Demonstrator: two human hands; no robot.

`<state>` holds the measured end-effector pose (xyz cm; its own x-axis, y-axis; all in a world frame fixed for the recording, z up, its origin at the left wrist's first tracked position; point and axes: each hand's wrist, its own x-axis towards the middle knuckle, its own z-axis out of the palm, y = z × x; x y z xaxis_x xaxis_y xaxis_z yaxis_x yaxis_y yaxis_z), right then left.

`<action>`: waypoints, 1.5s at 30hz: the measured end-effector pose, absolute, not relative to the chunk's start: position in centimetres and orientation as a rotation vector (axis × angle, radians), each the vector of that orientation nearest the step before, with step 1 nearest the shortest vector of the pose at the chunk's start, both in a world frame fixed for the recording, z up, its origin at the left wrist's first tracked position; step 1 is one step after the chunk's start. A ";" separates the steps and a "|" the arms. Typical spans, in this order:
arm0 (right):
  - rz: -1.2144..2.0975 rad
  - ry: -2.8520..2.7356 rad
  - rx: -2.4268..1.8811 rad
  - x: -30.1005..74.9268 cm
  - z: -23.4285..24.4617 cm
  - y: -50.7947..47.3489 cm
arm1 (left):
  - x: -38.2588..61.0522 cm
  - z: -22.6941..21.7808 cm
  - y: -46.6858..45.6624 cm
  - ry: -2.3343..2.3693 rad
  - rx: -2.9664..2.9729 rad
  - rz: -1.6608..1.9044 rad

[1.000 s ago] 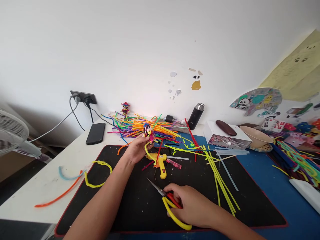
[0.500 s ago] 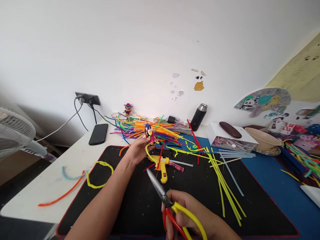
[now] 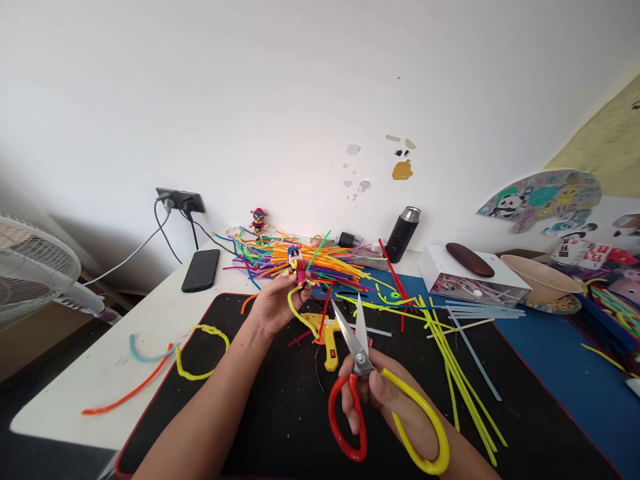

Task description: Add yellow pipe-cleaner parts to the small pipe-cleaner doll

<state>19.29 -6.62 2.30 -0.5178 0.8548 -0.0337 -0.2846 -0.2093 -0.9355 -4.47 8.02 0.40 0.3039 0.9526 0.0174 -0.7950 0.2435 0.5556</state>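
Observation:
A small doll [image 3: 296, 264] made of coloured pipe cleaners, with a blue and red top and a magenta body, is held upright in my left hand [image 3: 273, 303]. A long yellow pipe cleaner [image 3: 294, 312] hangs in a curve from it. My right hand [image 3: 393, 393] grips scissors [image 3: 361, 360] with one red and one yellow handle; their blades are spread and point up, away from me. Beneath, on the black mat [image 3: 280, 420], lies a yellow glue gun [image 3: 330, 343], partly behind the yellow pipe cleaner and the scissors.
A heap of coloured pipe cleaners [image 3: 325, 257] lies along the wall, a similar doll [image 3: 259, 220] behind it. Yellow pipe cleaners [image 3: 460, 373] lie at right, near a white box [image 3: 475, 283] and a black flask [image 3: 403, 235]. A phone [image 3: 201, 271] and a fan [image 3: 43, 267] are left.
The scissors have turned more upright, and their blades and handles have spread apart in my right hand. My left hand still holds the doll in nearly the same place.

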 end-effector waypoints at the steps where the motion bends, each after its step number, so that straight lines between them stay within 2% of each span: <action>1: 1.813 -1.221 -0.747 19.2 2.3 -6.4 | -4.5 0.6 7.9 0.339 0.517 1.231; 14: 2.022 -1.043 -0.406 14.5 1.7 -3.9 | -4.3 1.7 6.7 0.226 0.431 1.302; 45: 2.242 -0.813 -0.396 11.4 1.7 -0.8 | -4.4 0.7 6.5 0.208 0.373 1.253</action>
<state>11.39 -0.76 1.73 -0.7019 0.7110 -0.0431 -0.5181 -0.5511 -0.6541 -4.36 6.55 0.66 0.3041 0.9514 0.0492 -0.8845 0.2628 0.3856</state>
